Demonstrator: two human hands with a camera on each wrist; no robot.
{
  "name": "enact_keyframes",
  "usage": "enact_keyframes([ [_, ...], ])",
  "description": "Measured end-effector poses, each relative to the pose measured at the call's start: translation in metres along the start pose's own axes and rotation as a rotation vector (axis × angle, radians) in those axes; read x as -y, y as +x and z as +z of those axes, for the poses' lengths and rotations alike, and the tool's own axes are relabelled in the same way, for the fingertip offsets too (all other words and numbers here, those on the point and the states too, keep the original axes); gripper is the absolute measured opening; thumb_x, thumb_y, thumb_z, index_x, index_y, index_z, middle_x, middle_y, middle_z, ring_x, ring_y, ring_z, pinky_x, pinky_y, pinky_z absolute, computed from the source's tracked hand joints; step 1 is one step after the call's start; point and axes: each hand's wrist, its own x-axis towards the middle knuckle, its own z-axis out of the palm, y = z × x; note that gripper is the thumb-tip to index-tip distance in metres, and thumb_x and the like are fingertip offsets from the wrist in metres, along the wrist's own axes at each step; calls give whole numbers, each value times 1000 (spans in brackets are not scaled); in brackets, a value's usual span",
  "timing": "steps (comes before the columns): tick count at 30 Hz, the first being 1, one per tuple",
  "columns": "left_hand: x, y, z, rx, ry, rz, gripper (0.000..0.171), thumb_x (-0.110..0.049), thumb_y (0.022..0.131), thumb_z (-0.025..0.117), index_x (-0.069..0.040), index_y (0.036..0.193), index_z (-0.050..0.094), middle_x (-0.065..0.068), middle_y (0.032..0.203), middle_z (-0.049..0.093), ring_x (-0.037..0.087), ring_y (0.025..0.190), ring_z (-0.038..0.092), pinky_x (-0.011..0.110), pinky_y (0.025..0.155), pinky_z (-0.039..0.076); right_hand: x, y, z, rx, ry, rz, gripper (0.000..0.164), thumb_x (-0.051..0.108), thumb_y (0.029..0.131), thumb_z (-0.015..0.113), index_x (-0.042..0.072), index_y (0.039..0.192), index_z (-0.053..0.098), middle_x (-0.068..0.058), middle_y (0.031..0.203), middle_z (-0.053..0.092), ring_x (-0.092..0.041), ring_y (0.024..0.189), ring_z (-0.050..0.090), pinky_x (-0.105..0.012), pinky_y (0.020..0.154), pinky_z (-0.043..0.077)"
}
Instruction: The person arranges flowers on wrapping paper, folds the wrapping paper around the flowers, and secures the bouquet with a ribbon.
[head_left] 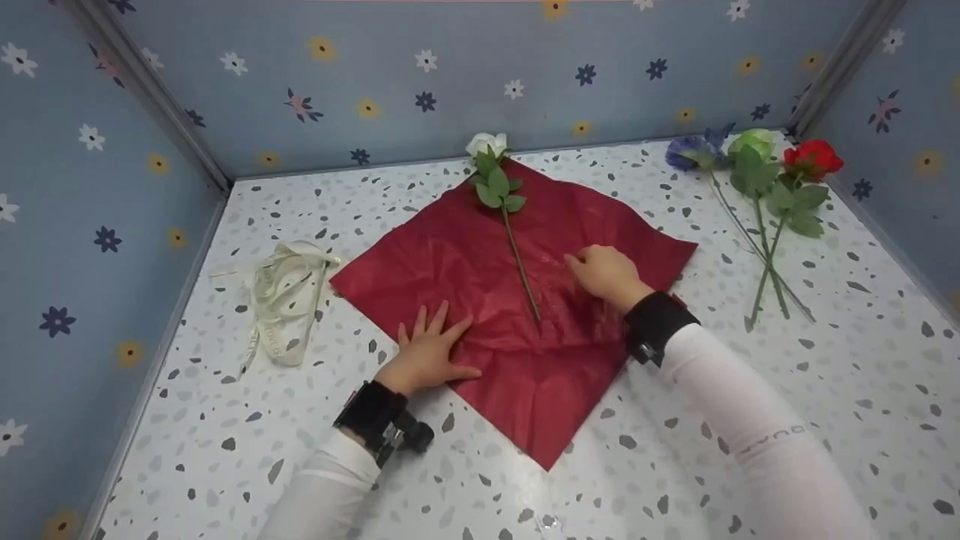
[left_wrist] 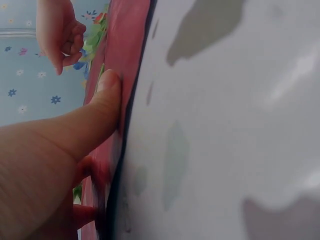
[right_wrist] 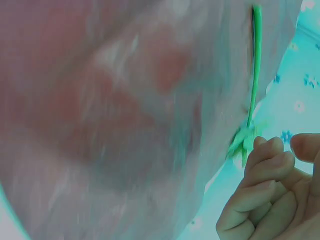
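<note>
A dark red sheet of wrapping paper (head_left: 450, 262) lies on the table with one corner toward the person. On it rests a white rose (head_left: 487, 145), its green stem (head_left: 519, 262) running down to the sheet's middle and its bloom at the far corner. My left hand (head_left: 429, 356) presses the sheet's left front edge, fingers spread and straight; in the left wrist view the thumb (left_wrist: 102, 102) lies along that edge. To the right of the stem, my right hand (head_left: 609, 274) hovers over the paper with loosely curled fingers (right_wrist: 262, 192). Nothing is between its thumb and fingertips.
Left of the sheet lies a loose cream ribbon (head_left: 285, 300) with lettering. At the back right, a blue flower (head_left: 694, 152), a pale green flower (head_left: 752, 142) and a red rose (head_left: 814, 160) lie with stems crossed. Flower-patterned walls (head_left: 480, 82) border the speckled table (head_left: 247, 457).
</note>
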Motion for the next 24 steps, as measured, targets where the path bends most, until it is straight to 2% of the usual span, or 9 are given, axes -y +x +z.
enact_keyframes([
  [4,1,0,0,-1,0,0,87,-49,77,72,-23,149,32,18,159,5,47,143,-6,71,106,0,-14,4,-15,-21,30,58,45,36,98,43,0,111,67,-20,98,67,-31,86,58,-45,77,46],
  [7,2,1,1,-1,2,-1,87,-49,78,72,-23,149,31,18,159,5,47,143,-6,70,106,0,-24,4,-24,-51,56,90,46,36,99,41,0,108,68,-18,93,65,-29,82,56,-42,73,43],
  [10,1,1,1,4,2,-3,87,-49,77,72,-23,149,31,17,159,5,46,143,-6,70,107,-1,-35,3,-33,-88,56,107,47,37,99,39,0,95,67,-16,81,61,-29,76,54,-39,66,41],
  [15,0,0,3,15,5,-5,87,-49,77,73,-23,149,31,18,159,6,46,143,-6,70,107,-1,-55,-3,-51,-149,35,127,46,37,98,38,1,77,58,-15,76,56,-30,71,52,-38,58,38],
  [21,1,1,2,10,24,-6,87,-50,78,72,-23,149,30,17,159,4,47,143,-7,70,106,-1,-80,-9,-81,-207,-1,146,45,37,98,36,8,64,45,-8,64,48,-28,63,48,-36,53,33],
  [24,2,1,1,5,22,-9,87,-50,78,72,-23,149,30,17,159,4,46,143,-8,71,106,-1,-91,-12,-91,-224,5,150,46,37,98,36,9,62,45,-4,58,44,-25,58,44,-34,51,31],
])
